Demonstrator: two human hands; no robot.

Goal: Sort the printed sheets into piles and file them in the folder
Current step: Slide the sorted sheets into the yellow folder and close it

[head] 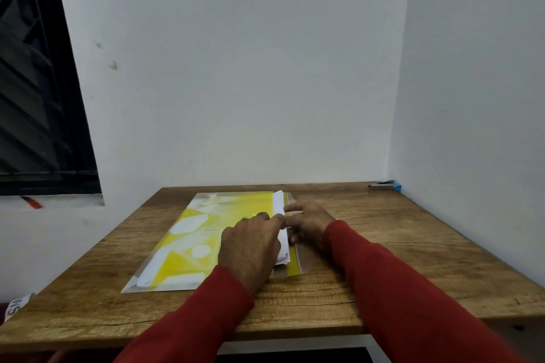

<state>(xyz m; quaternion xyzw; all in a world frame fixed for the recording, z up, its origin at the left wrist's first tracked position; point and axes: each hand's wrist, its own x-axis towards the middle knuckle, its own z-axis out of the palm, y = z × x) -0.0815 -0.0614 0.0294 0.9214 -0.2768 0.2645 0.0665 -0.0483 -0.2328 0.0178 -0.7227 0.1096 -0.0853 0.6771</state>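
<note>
A yellow and white plastic folder (203, 233) lies flat on the wooden table (398, 259). A stack of white printed sheets (280, 206) sticks out along the folder's right edge, mostly tucked inside. My left hand (250, 244) rests on the folder with its fingers at the sheets' edge, pinching them. My right hand (309, 222) lies just right of the stack, thumb and fingers at the paper's edge over the folder's clear flap (306, 259). Both sleeves are red.
A small blue and grey stapler-like object (385, 185) sits at the table's far right corner against the wall. A dark window (38, 82) is on the left wall. White walls stand close behind and to the right of the table.
</note>
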